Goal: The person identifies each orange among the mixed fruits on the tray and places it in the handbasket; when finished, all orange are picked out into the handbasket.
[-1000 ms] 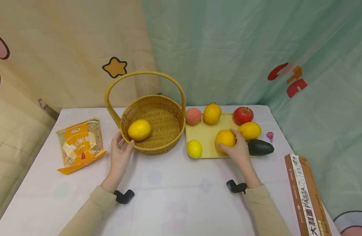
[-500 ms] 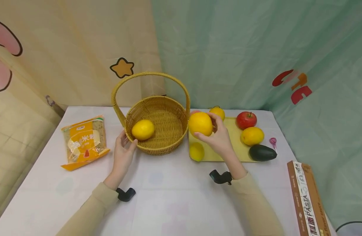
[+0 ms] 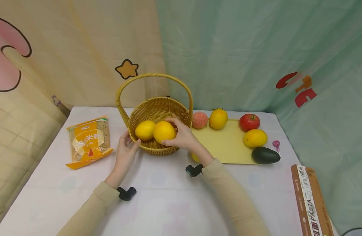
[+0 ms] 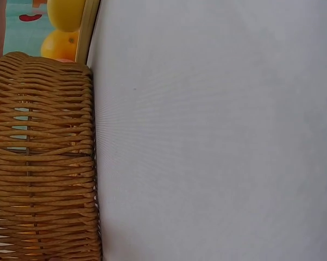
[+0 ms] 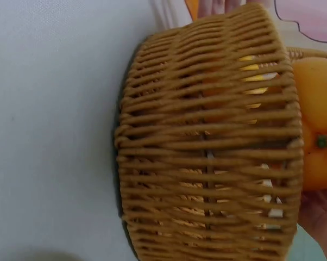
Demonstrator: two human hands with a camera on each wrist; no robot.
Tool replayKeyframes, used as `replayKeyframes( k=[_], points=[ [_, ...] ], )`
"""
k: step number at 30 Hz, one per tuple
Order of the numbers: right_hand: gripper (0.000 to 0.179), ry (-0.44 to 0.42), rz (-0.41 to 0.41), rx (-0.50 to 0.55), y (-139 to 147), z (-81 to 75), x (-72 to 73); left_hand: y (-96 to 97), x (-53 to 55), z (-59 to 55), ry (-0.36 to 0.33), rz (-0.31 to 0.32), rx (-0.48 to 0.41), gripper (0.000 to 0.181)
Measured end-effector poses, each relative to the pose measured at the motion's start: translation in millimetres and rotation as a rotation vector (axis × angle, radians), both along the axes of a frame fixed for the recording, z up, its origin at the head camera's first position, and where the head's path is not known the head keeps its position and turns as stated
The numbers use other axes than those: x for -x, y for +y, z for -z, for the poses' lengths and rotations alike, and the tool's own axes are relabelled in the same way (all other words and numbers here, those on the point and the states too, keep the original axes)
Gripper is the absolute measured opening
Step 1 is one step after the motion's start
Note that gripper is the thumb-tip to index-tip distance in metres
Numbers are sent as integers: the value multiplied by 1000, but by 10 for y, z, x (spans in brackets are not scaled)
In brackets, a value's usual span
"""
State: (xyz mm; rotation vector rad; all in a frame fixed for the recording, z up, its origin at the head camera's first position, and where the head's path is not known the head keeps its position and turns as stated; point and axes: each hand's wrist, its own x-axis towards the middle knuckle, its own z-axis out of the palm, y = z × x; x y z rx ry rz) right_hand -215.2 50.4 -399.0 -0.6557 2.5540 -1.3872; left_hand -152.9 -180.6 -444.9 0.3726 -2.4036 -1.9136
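Note:
In the head view my right hand (image 3: 184, 136) holds an orange (image 3: 164, 132) between thumb and fingers, low over the front part of a wicker basket (image 3: 158, 151). The same orange (image 5: 315, 138), with its green stem spot, shows just past the basket rim in the right wrist view. Inside the basket, a yellow oval fruit (image 3: 145, 130) lies left of the orange. My left hand (image 3: 126, 155) grips the basket's left front side, thumb at the rim and fingers on the outer wall. The wicker wall (image 4: 44, 163) fills the left of the left wrist view.
Right of the basket lies a yellow tray (image 3: 222, 144) with a pink ball-shaped fruit (image 3: 200, 120), an orange-yellow fruit (image 3: 218, 118), a red apple (image 3: 250, 122) and others. A lollipop (image 3: 276, 144) and pasta box (image 3: 312, 200) lie farther right. A grain bag (image 3: 89, 141) lies left.
My right hand has picked the orange up off the tray and carried it left, over the basket. My left hand has stayed on the basket. The head view has shifted slightly.

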Motion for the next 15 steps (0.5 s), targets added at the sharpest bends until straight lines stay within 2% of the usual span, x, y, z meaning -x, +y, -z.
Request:
replayKeyframes(
  k=[7,12,15],
  points=[
    [76,28,-93,-124,-204,22,-4,-5,21,-14,6,18,2,72],
    [75,-19,-107,-180,-321,18,10,-2,25,-10,7,12,-18,71],
    [75,-63,-82,-220,-372,41,-2,-1,4,6,-11,11,-17,72]
  ],
)
